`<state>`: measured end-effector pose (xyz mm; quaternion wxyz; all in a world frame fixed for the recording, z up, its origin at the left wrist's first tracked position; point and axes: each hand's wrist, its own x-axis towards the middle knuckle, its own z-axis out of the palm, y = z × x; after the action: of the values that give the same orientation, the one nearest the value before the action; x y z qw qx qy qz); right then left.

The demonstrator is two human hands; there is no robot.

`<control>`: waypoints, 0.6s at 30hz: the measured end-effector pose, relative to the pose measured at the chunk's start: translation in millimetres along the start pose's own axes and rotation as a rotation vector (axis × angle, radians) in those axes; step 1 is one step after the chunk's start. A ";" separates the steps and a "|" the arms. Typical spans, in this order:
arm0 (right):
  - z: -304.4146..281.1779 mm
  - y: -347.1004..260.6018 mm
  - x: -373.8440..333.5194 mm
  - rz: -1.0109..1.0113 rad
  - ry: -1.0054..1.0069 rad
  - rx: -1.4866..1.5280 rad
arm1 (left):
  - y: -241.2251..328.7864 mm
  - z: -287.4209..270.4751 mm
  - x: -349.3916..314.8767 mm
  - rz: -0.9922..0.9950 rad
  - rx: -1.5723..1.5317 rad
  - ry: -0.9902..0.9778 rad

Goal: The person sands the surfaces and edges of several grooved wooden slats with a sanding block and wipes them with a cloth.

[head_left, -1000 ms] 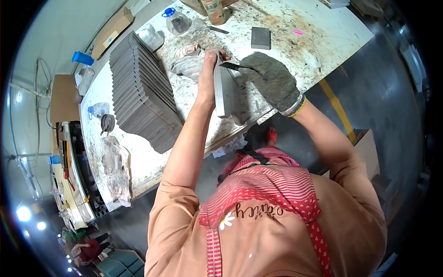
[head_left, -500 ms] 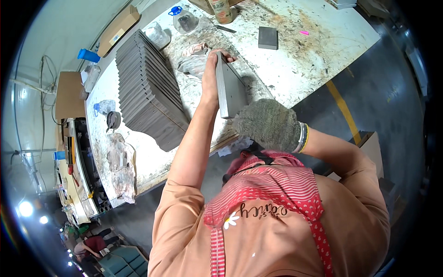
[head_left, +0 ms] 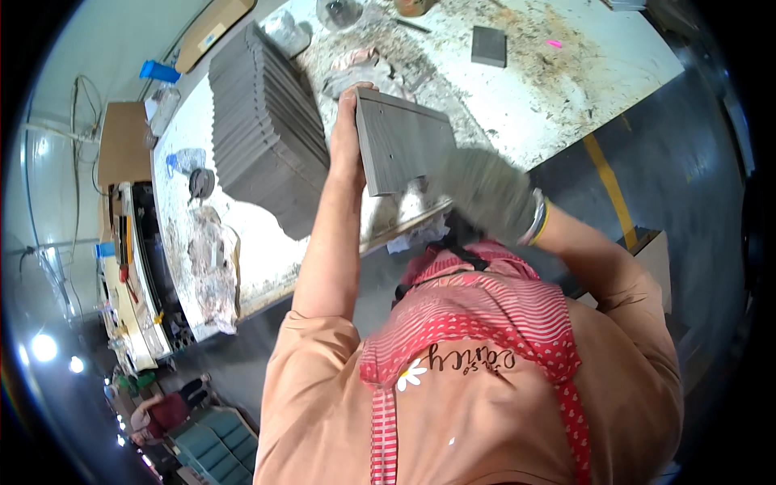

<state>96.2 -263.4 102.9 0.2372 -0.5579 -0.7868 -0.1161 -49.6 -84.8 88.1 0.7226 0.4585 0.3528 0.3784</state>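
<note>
Panel (head_left: 404, 141), grey and flat, is held up over the front part of the tabletop (head_left: 558, 105), just right of the stack (head_left: 271, 137) of similar boards. My bare left hand (head_left: 346, 133) is clamped on its left edge; the gloved right hand (head_left: 489, 194) is blurred at its right end, and I cannot tell whether those fingers close on anything. I judge it stiff, fairly light and dry to the grip, with corners that could chip; opposite edges look the best hold. The stack crowds the left side, the tabletop's front edge is near, and room opens rightward toward the small block (head_left: 489, 47).
</note>
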 end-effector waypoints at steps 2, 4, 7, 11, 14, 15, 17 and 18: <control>13.2 37.4 3.9 0.118 0.106 0.421 | 7.8 -4.0 -20.5 -0.171 0.025 0.094; 27.8 50.0 0.6 0.512 0.028 0.717 | -5.6 -29.0 -27.3 -0.274 0.095 0.072; 33.8 42.6 -4.6 0.577 -0.171 0.667 | -38.3 -43.4 -37.7 -0.265 0.046 0.063; 60.7 45.6 -10.7 0.460 -0.232 0.472 | -64.2 -49.4 -18.2 -0.208 0.384 -0.077; 71.0 51.7 -13.6 0.388 -0.231 0.418 | -62.9 -54.5 -5.8 0.086 0.923 -0.110; 72.2 49.9 -13.0 0.393 -0.245 0.384 | -61.5 -55.0 -4.6 0.150 0.948 -0.162; 82.7 54.8 -18.0 0.331 -0.230 0.325 | -58.6 -53.8 -1.5 0.227 1.114 -0.205; 86.4 57.9 -17.5 0.271 -0.204 0.266 | -56.9 -53.6 0.4 0.310 1.286 -0.253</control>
<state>133.8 -218.9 15.0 0.2415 -0.6311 -0.7330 0.0787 -82.6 -80.0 17.4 0.2789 0.8837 0.3507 0.1355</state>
